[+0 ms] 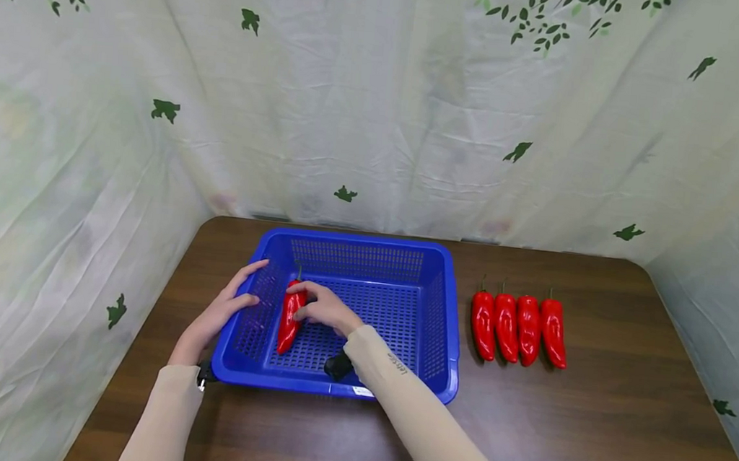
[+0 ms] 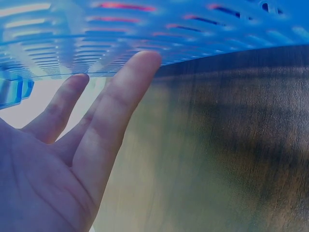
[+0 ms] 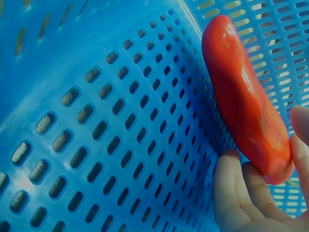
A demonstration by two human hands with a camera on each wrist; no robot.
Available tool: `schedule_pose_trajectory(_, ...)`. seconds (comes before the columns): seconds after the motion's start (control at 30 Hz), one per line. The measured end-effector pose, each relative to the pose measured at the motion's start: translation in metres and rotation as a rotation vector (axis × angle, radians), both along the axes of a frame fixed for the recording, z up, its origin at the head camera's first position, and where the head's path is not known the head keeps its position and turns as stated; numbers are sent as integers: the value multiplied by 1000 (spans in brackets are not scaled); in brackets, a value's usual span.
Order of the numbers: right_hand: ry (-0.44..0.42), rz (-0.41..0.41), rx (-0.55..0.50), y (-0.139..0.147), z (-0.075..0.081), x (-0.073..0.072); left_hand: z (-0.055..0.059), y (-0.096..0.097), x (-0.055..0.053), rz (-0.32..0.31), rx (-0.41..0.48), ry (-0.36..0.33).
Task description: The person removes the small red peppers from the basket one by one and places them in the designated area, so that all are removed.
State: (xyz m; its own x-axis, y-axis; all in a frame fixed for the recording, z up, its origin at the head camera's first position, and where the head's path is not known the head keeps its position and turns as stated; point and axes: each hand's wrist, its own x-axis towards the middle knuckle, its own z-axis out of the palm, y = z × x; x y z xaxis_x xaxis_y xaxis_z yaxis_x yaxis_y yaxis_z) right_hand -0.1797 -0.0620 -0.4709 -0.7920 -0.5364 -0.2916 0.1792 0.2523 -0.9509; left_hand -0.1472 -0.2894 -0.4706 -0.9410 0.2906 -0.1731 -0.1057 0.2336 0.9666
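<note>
A blue plastic basket (image 1: 356, 239) with slotted walls and floor stands on the table. Inside it, near the left wall, my right hand (image 1: 331, 310) holds a glossy red chili pepper (image 1: 288, 324) between thumb and fingers. The pepper's (image 3: 244, 96) blunt end points away from the hand in the right wrist view. At the basket's left side, my left hand (image 1: 222, 313) touches the rim, its fingers fairly straight. From the left wrist view, the left hand's fingers (image 2: 113, 108) extend along the outside of the slotted wall.
Several more red chili peppers (image 1: 527, 330) lie side by side on the brown wooden table (image 1: 611, 394), to the right of the basket. A pale curtain (image 1: 378, 115) with leaf prints hangs behind and at both sides of the table.
</note>
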Motion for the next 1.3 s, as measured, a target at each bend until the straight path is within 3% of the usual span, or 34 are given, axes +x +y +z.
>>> schedule_pose_trajectory(0.23,-37,-43,-64,5,0,-4,1,1,-1,0,5,0)
schedule_pose_trajectory(0.77,-94,-46,-140,27,6,-8,0,2,-1,15,31,-25)
schedule_pose_trajectory(1.3,-53,-49,-161,41,16,-10,0,2,0,5,41,-23)
